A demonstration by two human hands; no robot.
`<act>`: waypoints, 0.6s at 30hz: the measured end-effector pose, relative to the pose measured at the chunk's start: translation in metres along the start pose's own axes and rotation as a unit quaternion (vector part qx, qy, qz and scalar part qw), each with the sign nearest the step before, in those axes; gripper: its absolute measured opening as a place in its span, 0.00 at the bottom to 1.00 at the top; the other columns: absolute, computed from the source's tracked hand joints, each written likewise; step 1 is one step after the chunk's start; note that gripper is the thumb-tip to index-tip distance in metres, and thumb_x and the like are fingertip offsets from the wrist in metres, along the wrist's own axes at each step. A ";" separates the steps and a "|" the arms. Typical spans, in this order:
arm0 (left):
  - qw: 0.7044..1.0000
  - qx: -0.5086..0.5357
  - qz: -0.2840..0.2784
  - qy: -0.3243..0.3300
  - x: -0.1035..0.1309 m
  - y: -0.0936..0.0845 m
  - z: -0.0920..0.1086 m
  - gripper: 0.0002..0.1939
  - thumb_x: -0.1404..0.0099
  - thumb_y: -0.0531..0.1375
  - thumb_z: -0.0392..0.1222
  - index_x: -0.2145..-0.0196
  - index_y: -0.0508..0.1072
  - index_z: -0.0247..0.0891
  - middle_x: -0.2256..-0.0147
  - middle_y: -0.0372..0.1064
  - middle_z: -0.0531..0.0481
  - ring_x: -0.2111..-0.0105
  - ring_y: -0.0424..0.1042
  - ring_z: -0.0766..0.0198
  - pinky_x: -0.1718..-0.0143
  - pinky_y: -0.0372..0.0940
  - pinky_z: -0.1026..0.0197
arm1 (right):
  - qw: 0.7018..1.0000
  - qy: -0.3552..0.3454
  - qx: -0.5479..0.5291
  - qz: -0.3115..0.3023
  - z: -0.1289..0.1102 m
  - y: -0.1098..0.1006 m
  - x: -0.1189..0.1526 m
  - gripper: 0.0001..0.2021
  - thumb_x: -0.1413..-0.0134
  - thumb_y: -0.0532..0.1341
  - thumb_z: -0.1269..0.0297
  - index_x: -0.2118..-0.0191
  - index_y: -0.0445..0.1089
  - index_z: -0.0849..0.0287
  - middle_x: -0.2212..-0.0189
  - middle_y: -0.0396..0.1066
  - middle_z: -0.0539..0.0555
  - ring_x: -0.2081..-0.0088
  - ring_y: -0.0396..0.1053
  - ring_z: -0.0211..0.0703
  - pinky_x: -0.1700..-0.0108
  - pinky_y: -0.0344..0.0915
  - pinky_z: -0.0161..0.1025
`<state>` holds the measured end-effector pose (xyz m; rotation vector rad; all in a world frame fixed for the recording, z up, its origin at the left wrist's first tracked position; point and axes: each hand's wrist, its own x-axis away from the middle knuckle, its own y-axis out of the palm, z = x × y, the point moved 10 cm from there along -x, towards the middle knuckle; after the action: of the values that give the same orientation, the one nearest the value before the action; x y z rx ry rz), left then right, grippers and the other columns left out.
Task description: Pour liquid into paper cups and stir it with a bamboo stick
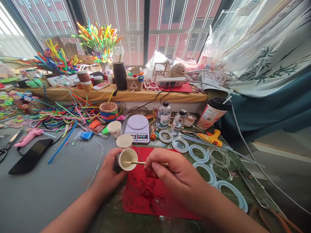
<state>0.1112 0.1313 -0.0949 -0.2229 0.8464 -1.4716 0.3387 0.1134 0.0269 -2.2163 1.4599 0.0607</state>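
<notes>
My left hand (110, 166) is wrapped round a paper cup (131, 155), its mouth tilted toward me. Between the thumb and fingers of my right hand (173, 173) is a thin wooden stick (138, 162), whose far end reaches inside that cup. What lies at the cup's bottom I cannot make out clearly. Both hands are above a red sheet (143, 197) marked with wet, shiny patches. Just behind the held cup stand a second paper cup (124, 141) and a third paper cup (114, 129). A white kitchen scale (137, 127) sits beside them.
Pale blue ring moulds (205, 171) and clear rings (221, 165) lie at the right. Beyond them are two clear bottles (163, 116), a yellow glue gun (213, 138) and a lidded drink cup (211, 113). Leftward are a pink glue gun (29, 137), scissors (11, 142) and pipe cleaners (65, 113).
</notes>
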 end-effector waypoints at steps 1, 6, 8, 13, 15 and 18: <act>1.000 -0.001 -0.002 0.000 0.000 0.000 0.000 0.26 0.32 0.70 0.45 0.38 0.71 0.49 0.42 0.78 0.43 0.44 0.81 0.48 0.41 0.76 0.44 | 1.000 0.005 0.006 0.002 0.001 -0.001 0.000 0.12 0.29 0.55 0.67 0.61 0.75 0.53 0.67 0.76 0.49 0.64 0.73 0.43 0.60 0.68 0.40; 1.000 -0.008 -0.005 0.006 0.000 0.001 0.003 0.26 0.31 0.69 0.44 0.37 0.70 0.49 0.41 0.77 0.43 0.45 0.81 0.49 0.42 0.76 0.44 | 0.999 0.031 0.002 0.042 0.009 -0.009 0.004 0.13 0.25 0.54 0.64 0.60 0.76 0.53 0.64 0.78 0.50 0.62 0.74 0.44 0.58 0.69 0.42; 1.000 -0.007 0.000 0.011 -0.001 0.000 0.004 0.26 0.31 0.69 0.44 0.38 0.71 0.48 0.41 0.77 0.42 0.45 0.81 0.49 0.42 0.76 0.44 | 0.999 0.033 0.003 0.040 0.010 -0.007 0.006 0.13 0.24 0.54 0.64 0.60 0.76 0.53 0.63 0.79 0.51 0.61 0.75 0.44 0.57 0.70 0.42; 1.000 -0.001 -0.006 0.005 -0.001 0.001 0.006 0.25 0.31 0.70 0.45 0.39 0.71 0.48 0.42 0.77 0.43 0.45 0.81 0.50 0.42 0.76 0.45 | 0.999 0.036 0.003 0.041 0.009 -0.007 0.008 0.13 0.23 0.55 0.64 0.57 0.77 0.52 0.64 0.79 0.50 0.62 0.76 0.44 0.57 0.71 0.42; 1.000 0.005 -0.010 0.002 -0.001 0.002 0.006 0.25 0.31 0.70 0.44 0.39 0.71 0.48 0.42 0.77 0.43 0.46 0.80 0.51 0.43 0.76 0.46 | 0.998 0.037 0.017 0.051 0.007 -0.009 0.008 0.13 0.24 0.55 0.65 0.59 0.76 0.52 0.66 0.79 0.50 0.63 0.76 0.44 0.59 0.71 0.41; 1.000 0.003 -0.006 -0.002 0.000 0.001 0.006 0.26 0.33 0.70 0.42 0.39 0.71 0.49 0.41 0.76 0.43 0.45 0.80 0.51 0.42 0.75 0.46 | 0.997 0.028 0.032 0.065 0.002 -0.013 0.007 0.13 0.25 0.55 0.64 0.61 0.76 0.52 0.66 0.79 0.50 0.64 0.77 0.44 0.61 0.71 0.41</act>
<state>0.1156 0.1295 -0.0917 -0.2268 0.8386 -1.4845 0.3539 0.1121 0.0277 -2.0860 1.6115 -0.0045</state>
